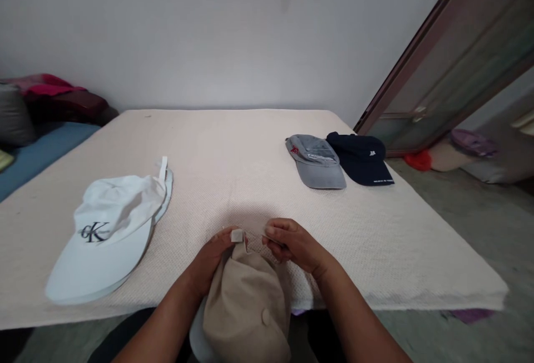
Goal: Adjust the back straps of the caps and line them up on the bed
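Note:
A beige baseball cap [246,302] is at the table's near edge, its back strap end turned away from me. My left hand [211,260] grips the cap's left side by a strap tab with a pale square end [237,235]. On the other side, my right hand [292,243] is closed, thumb pressed against the fingers, pinching the cap's other strap end. The two strap ends are apart. Part of the cap's brim shows pale at the lower left; the rest lies below the picture.
White caps [120,224] with black "CK" letters lie stacked at the left of the cloth-covered table [225,146]. Toward the back right sit a grey cap [317,162] and a navy cap [361,157], touching. Behind the table rises a wall; a door frame stands at right.

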`<action>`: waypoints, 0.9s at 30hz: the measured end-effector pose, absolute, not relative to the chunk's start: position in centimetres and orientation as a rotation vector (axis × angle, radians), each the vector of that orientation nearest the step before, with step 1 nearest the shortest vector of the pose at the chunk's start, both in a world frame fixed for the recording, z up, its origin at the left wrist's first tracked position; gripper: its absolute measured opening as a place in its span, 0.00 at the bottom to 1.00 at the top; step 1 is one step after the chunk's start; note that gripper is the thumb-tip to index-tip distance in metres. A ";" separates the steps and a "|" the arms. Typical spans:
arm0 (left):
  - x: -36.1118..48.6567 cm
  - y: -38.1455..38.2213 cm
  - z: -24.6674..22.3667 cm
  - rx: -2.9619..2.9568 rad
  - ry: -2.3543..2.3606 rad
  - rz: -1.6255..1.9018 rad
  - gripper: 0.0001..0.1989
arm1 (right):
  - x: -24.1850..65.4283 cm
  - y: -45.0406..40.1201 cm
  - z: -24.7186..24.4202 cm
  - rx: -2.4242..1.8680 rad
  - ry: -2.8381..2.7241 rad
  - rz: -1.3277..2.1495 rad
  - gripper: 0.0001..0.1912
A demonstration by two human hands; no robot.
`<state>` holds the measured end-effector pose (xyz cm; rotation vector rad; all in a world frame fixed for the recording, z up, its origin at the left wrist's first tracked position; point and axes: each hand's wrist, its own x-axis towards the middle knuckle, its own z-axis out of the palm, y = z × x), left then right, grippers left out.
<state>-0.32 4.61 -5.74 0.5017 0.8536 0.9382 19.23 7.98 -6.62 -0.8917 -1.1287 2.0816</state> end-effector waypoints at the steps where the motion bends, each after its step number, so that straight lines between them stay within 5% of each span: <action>1: -0.2 4.6 -5.5 0.477 0.855 0.943 0.08 | 19.2 7.9 -6.7 -0.896 -1.155 2.079 0.15; 27: 0.6 4.8 -5.5 0.390 0.814 0.941 0.09 | 19.1 7.8 -7.2 -0.901 -1.202 2.084 0.14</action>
